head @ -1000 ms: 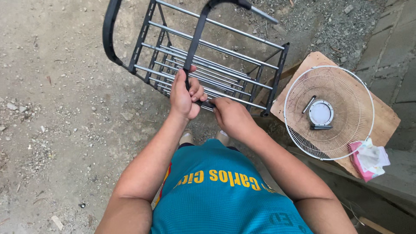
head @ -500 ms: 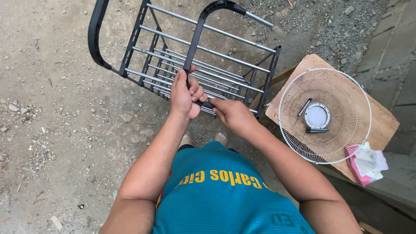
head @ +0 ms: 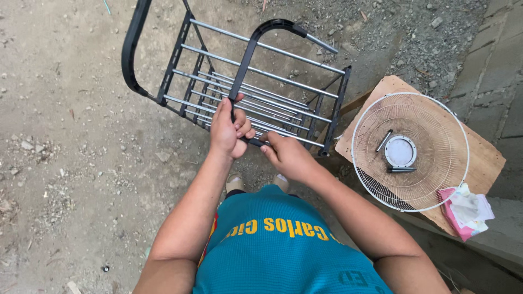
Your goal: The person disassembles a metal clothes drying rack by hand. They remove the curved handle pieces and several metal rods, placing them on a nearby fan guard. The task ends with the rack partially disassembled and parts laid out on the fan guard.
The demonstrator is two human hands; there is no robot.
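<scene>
A folding rack point(head: 261, 71) with black plastic side frames and several silver metal bars stands tilted on the dirt ground in front of me. My left hand point(head: 227, 128) is wrapped around the lower part of a curved black frame piece. My right hand point(head: 287, 155) holds the near bottom edge of the rack, its fingers closed on the black rail just right of my left hand. Both forearms reach forward over my teal shirt.
At right, a round white wire fan guard point(head: 409, 150) lies on a wooden board point(head: 479, 163), with small dark parts inside it. A pink and white packet point(head: 466, 210) sits at the board's near edge. Concrete slabs point(head: 501, 65) border gravel at far right.
The rack sits slightly lower and further right in view than a second ago. Both hands keep the same grip on it.
</scene>
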